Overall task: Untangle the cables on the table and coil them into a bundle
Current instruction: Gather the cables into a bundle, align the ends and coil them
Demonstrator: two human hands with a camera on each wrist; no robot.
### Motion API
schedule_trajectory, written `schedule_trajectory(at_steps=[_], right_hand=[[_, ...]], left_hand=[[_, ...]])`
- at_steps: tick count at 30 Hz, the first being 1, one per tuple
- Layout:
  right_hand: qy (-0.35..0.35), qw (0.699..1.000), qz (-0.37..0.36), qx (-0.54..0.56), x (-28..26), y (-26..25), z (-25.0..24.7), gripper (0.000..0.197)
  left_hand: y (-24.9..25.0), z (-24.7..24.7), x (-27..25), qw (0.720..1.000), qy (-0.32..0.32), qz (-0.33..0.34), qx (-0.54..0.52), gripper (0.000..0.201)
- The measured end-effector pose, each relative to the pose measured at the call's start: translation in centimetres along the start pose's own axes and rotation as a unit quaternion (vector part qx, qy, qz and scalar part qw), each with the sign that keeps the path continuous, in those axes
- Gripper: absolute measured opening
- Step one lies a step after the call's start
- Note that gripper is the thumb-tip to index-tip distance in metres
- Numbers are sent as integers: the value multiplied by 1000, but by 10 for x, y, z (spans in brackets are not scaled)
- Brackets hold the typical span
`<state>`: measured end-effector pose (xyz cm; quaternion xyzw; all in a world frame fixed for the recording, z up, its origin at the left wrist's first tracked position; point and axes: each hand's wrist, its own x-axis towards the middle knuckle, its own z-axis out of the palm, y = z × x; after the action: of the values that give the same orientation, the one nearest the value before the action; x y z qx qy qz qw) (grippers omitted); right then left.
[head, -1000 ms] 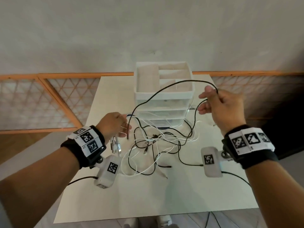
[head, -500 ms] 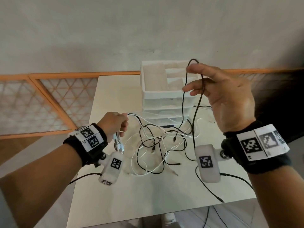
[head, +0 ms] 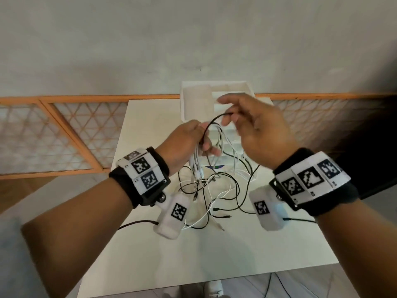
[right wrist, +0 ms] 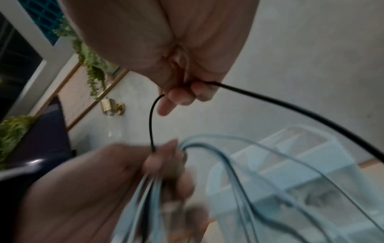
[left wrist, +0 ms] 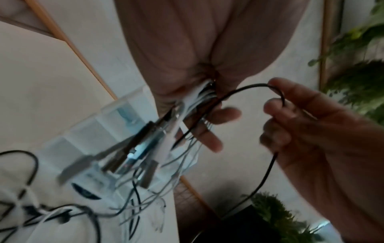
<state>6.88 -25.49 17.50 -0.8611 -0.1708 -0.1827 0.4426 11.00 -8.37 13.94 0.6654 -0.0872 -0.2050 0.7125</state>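
Observation:
My left hand is raised over the table and grips a bundle of white and black cables; their plugs hang below the fist. Close to its right, my right hand pinches a short loop of black cable between thumb and fingers. This black cable arcs straight into the left fist. In the right wrist view the black cable drops from my right fingertips to the left hand. The remaining cables lie as a loose tangle on the table below.
A white drawer unit stands at the back of the pale table, just behind my hands. An orange lattice railing runs behind the table. Thin black leads from the wrist cameras hang near the front edge.
My right hand came down and left with the black cable. My left hand rose and moved right with its bundle. The hands are now nearly touching and the loop between them is short.

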Motion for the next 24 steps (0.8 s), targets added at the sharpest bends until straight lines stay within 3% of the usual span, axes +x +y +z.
schedule_trajectory(at_steps=[4,6,8,10,13,15,18,24], right_hand=[[161,984,45,-59,13,36,-31,32],[196,975,88,-61,13,53,-42,28],[150,965,137,-165,8,73,-45,19],[75,934,172,-302,2,95,-44,17],[73,915,232,-321,8,104,-51,18],[123,928,223,-273,21,104,-60,17],[192,945,143,-224,37,100,-67,17],[235,949,104,-185,29,111,-65,16]], left_hand=[[-36,-10,-2,997,21,-20,69,24],[-51,-23,-5,994,38,-35,97,24],[-59,-33,-9,992,60,-44,103,24],[-61,-38,-10,992,80,-40,91,25],[-62,-44,-12,988,75,-27,130,26],[-69,-48,-12,981,64,-31,179,27],[-79,-50,-12,972,56,-41,222,27],[-91,-51,-5,960,56,-80,261,27]])
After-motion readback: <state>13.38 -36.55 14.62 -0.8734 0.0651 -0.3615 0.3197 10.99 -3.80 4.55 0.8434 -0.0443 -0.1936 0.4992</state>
